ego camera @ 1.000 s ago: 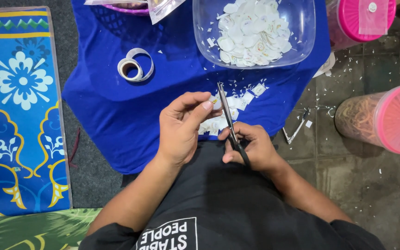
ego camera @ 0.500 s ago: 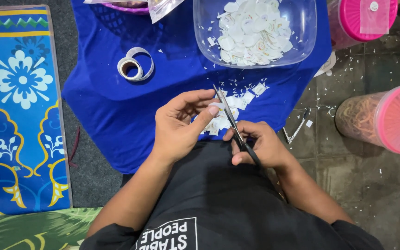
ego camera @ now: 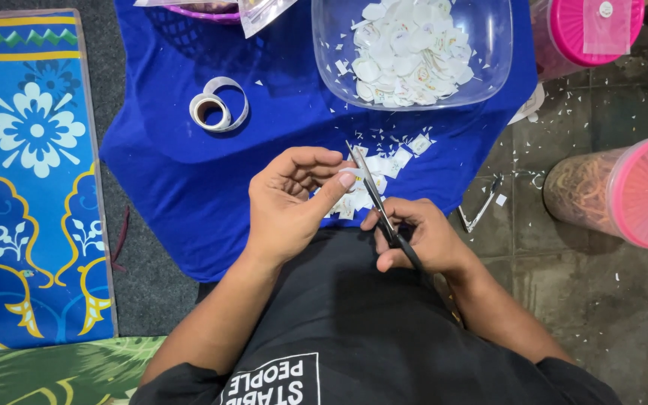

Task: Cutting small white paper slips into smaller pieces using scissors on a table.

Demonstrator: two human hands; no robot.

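Right hand point(ego camera: 421, 238) clenched round the dark handles of a pair of scissors point(ego camera: 375, 196), blades pointing up and away from the body, tips near the left fingertips. Left hand point(ego camera: 290, 199) pinches a small white paper piece point(ego camera: 352, 173) between thumb and forefingers — the piece sits right at the blades, touching or nearly touching them; can't tell whether the blades are closed on it. Both hands hover over the near edge of a blue cloth point(ego camera: 189, 187) spread on the floor, just above the person's lap in a black shirt point(ego camera: 354, 330).

Under the hands, on the cloth: a small scatter of white paper scraps point(ego camera: 399, 154) and cut bits. Beyond them, a clear plastic bowl point(ego camera: 489, 45) holding a heap of round white cut-outs point(ego camera: 406, 52). Left of the bowl, well apart from the hands, a roll of white tape point(ego camera: 215, 109) with a loose loop lying on the cloth.

Right side, on the grey tiled floor point(ego camera: 601, 300): a clear jar with a pink lid point(ego camera: 624, 191) lying on its side, contents brownish, too blurred to name. Another pink-lidded container point(ego camera: 586, 30) at the top right corner. Thin wire-like item point(ego camera: 481, 210) on the tiles near the cloth edge — unclear what it is.

Left side: blue patterned mat point(ego camera: 31, 150) with white flowers and yellow trim.
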